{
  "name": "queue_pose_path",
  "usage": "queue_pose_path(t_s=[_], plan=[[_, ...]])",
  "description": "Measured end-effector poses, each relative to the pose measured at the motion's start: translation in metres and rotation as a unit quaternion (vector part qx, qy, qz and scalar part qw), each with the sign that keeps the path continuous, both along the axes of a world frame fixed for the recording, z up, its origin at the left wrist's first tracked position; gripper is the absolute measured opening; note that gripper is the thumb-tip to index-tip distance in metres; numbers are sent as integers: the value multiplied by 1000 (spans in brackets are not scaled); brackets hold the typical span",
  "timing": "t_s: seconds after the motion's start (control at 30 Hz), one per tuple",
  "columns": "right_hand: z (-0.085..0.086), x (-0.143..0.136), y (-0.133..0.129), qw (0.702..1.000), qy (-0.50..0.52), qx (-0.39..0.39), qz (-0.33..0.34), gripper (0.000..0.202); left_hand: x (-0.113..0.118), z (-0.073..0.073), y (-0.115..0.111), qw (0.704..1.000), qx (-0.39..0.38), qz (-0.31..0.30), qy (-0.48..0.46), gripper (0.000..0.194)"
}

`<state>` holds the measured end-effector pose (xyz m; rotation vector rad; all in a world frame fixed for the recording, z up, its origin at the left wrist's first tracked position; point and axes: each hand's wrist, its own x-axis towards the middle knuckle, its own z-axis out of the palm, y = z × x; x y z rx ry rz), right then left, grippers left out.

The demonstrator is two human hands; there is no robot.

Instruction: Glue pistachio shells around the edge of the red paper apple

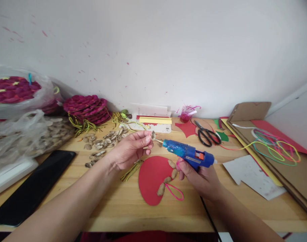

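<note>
My left hand (133, 148) pinches a small shell half (153, 135) between thumb and fingertips. Wrapped round the handle of a blue glue gun (186, 153), my right hand (200, 178) holds its metal nozzle at the shell. Below both hands lies a rounded red piece (150, 179) on the wooden table. Several tan shells (174, 173) sit along its right edge, where a pink loop of cord (177, 193) sticks out. A yellow-green string bundle (130, 170) lies at its left.
Loose shells (110, 137) lie at the left, near a shell-filled bag (52, 132), stacked magenta pieces (86, 107) and a black tablet-like slab (37, 185). Scissors (206, 134), a pink-stained cup (186, 114), cardboard (250, 112) and coloured cords (276, 144) are at the right.
</note>
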<state>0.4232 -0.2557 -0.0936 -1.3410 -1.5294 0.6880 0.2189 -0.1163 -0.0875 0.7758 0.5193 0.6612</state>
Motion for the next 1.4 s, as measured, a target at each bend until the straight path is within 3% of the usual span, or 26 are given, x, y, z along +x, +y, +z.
queue_pose_path(t_s=[1.03, 1.3, 1.4], plan=[[1, 0, 0, 1000, -24, 13, -15, 26, 1, -2, 1, 1000, -4, 0, -2, 28], [3, -4, 5, 996, 53, -58, -42, 34, -1, 3, 1, 1000, 14, 4, 23, 31], [2, -5, 9, 987, 97, -97, -82, 43, -2, 3, -1, 996, 63, 9, 69, 32]])
